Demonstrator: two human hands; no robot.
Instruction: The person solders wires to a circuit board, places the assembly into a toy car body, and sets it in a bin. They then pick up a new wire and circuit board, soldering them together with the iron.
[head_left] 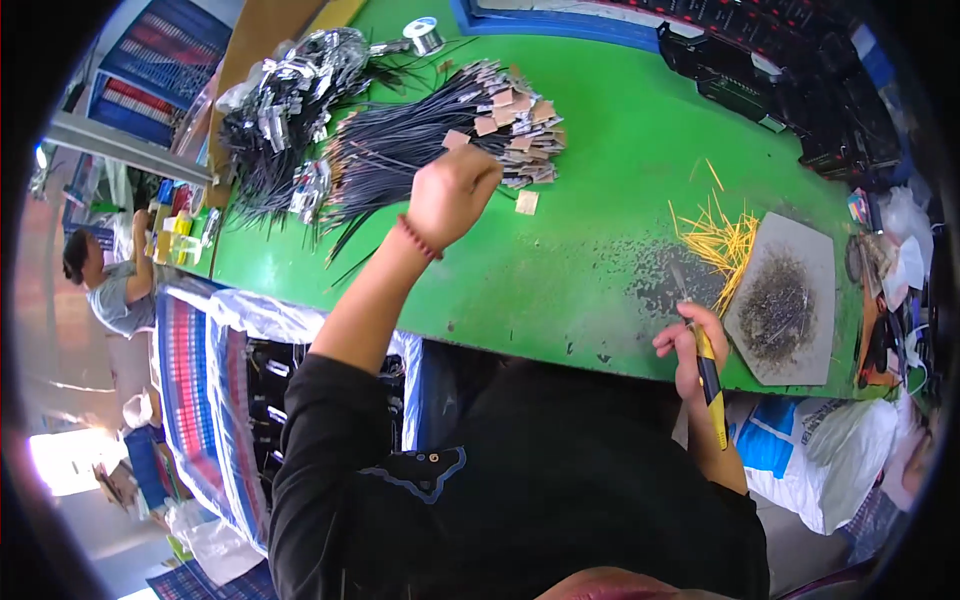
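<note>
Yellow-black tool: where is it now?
The yellow-black tool is right of centre in the head view, held in the right hand, left of the grey board.

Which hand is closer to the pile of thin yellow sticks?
The right. The right hand, holding a yellow-and-black tool, is just below the yellow sticks in the picture; the left hand is farther off, by the black wires.
</note>
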